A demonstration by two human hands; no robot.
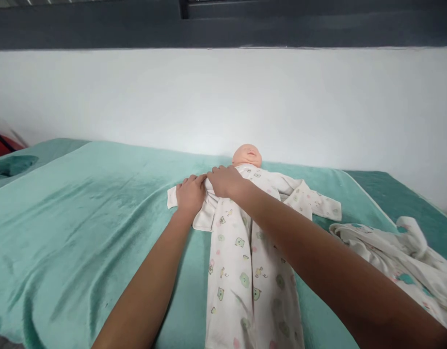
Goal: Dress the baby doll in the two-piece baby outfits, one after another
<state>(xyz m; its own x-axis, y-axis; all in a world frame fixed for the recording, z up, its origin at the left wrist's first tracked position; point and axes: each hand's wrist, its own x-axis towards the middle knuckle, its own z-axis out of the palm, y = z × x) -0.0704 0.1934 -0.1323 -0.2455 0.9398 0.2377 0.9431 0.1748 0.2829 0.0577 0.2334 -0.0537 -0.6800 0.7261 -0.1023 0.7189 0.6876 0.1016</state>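
Note:
A baby doll (247, 155) lies on its back, head toward the wall. White baby clothes (241, 242) printed with small green and pink animals lie over its body, with long legs stretching toward me. My left hand (191, 195) is closed on the sleeve (171, 198) at the left, whose cuff sticks out past my fingers. Right beside it, my right hand (225, 181) has its fingers curled on the cloth at the doll's shoulder, just below the head. My fingertips are partly hidden. The other sleeve (326, 205) stretches out to the right.
A green plush blanket (81, 218) covers the bed, wrinkled on the left. Another crumpled white printed garment (394, 257) lies at the right. A white wall (172, 102) rises behind the bed, and something red (0, 147) shows at the far left.

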